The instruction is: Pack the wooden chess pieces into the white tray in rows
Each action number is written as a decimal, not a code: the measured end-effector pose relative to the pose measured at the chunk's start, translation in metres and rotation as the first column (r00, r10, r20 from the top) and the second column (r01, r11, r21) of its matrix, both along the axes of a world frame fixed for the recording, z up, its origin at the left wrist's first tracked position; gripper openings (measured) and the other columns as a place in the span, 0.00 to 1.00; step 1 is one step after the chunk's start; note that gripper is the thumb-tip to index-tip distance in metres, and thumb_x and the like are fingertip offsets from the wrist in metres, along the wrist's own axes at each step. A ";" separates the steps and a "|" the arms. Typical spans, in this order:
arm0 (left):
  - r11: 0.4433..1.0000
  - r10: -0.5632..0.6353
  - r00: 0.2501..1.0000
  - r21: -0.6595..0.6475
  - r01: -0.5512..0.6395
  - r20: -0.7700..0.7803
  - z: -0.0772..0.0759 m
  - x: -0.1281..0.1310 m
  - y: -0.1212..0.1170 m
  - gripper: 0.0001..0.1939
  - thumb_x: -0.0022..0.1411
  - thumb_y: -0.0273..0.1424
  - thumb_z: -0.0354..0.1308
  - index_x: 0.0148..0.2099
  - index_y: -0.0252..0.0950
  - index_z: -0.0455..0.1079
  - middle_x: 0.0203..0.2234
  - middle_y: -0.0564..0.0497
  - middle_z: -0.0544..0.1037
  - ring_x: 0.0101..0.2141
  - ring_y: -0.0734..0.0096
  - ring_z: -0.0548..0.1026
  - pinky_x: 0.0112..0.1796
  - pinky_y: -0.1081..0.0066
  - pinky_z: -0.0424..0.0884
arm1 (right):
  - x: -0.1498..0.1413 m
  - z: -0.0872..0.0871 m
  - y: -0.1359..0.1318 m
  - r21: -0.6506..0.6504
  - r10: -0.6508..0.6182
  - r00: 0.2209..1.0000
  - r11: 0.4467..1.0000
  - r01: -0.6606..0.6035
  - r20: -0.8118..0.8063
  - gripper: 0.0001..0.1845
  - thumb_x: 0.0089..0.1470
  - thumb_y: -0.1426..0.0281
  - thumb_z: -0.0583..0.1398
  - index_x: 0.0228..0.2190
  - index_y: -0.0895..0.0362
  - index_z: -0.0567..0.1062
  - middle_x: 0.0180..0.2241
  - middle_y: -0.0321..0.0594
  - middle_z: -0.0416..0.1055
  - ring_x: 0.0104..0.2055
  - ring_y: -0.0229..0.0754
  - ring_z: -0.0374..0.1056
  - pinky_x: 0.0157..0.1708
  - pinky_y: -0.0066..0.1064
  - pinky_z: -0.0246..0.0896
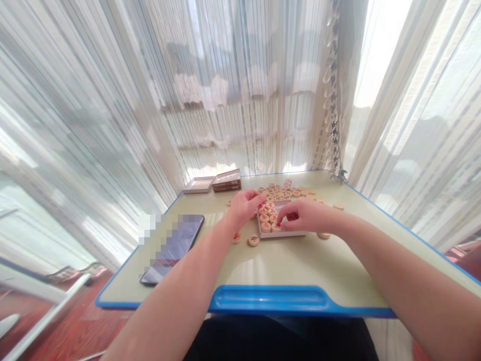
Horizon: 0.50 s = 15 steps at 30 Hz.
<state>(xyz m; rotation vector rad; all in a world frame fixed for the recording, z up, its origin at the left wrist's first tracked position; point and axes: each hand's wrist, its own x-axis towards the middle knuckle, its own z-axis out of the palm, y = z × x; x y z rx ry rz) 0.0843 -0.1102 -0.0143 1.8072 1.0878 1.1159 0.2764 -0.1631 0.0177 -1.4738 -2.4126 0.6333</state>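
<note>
A shallow white box point(282, 233) lies on the table, with rows of round wooden Chinese chess pieces point(266, 227) bearing red characters in its left part. My left hand point(245, 206) is closed at the box's far left corner, fingertips on a red-marked piece, partly hidden by the fingers. From the right, my right hand point(305, 215) reaches over the box, its fingers curled and closed on a red-marked piece point(276, 227) in the near row. Just outside the box's near left corner sits a black-marked piece point(253, 240); another red-marked piece point(236, 237) lies beside my left wrist.
Many loose pieces point(280, 193) lie behind the box, some stacked. At the back left are an open white box point(198, 185) and stacked brown boxes point(227, 185). A tablet point(180, 245) lies left of my left forearm. The blue tray edge point(270, 299) is nearest me; curtains hang behind.
</note>
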 end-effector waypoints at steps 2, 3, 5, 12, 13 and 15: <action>1.000 -0.001 1.000 0.009 0.001 -0.016 0.000 0.000 0.000 0.16 0.52 0.42 0.54 0.28 0.33 0.72 0.22 0.50 0.74 0.25 0.73 0.69 0.28 0.73 0.62 | 0.000 0.000 0.000 0.003 0.002 1.000 1.000 -0.002 0.008 0.12 0.42 0.64 0.57 0.30 0.50 0.78 0.21 0.34 0.67 0.23 0.36 0.59 0.23 0.28 0.51; 1.000 -0.001 1.000 0.011 0.001 -0.021 0.001 0.000 -0.001 0.16 0.51 0.42 0.54 0.27 0.33 0.72 0.22 0.50 0.74 0.25 0.73 0.69 0.28 0.73 0.62 | -0.001 0.000 0.000 0.004 0.003 1.000 1.000 -0.003 0.010 0.12 0.43 0.64 0.57 0.30 0.51 0.78 0.22 0.34 0.67 0.23 0.36 0.59 0.23 0.28 0.51; 1.000 -0.004 1.000 0.000 0.004 -0.025 0.001 0.001 -0.001 0.16 0.51 0.42 0.54 0.28 0.33 0.72 0.22 0.50 0.74 0.25 0.73 0.68 0.28 0.73 0.62 | 0.000 0.001 0.000 -0.003 -0.004 1.000 1.000 0.004 0.012 0.12 0.43 0.63 0.57 0.30 0.51 0.78 0.22 0.35 0.68 0.23 0.36 0.59 0.23 0.28 0.51; 1.000 -0.010 0.998 0.022 0.012 -0.062 -0.001 0.000 0.000 0.17 0.51 0.43 0.54 0.26 0.34 0.71 0.22 0.51 0.73 0.24 0.74 0.66 0.26 0.74 0.60 | -0.002 0.001 -0.002 0.008 -0.017 1.000 1.000 0.017 -0.011 0.13 0.44 0.60 0.57 0.31 0.50 0.78 0.21 0.33 0.65 0.23 0.36 0.58 0.22 0.28 0.50; 1.000 -0.014 0.998 0.022 0.015 -0.062 -0.001 -0.001 0.001 0.17 0.51 0.44 0.54 0.26 0.34 0.71 0.21 0.51 0.73 0.24 0.74 0.66 0.26 0.74 0.60 | -0.003 0.001 -0.002 0.013 -0.019 1.000 1.000 0.019 -0.010 0.13 0.44 0.60 0.57 0.31 0.50 0.78 0.21 0.33 0.65 0.23 0.35 0.57 0.22 0.28 0.50; 1.000 -0.015 0.998 0.020 0.016 -0.061 -0.002 -0.001 0.001 0.18 0.51 0.45 0.54 0.26 0.34 0.71 0.21 0.52 0.72 0.24 0.74 0.66 0.26 0.74 0.60 | -0.006 0.000 -0.003 0.012 -0.008 1.000 1.000 0.008 -0.006 0.12 0.44 0.60 0.58 0.30 0.50 0.78 0.21 0.34 0.66 0.23 0.36 0.58 0.23 0.28 0.51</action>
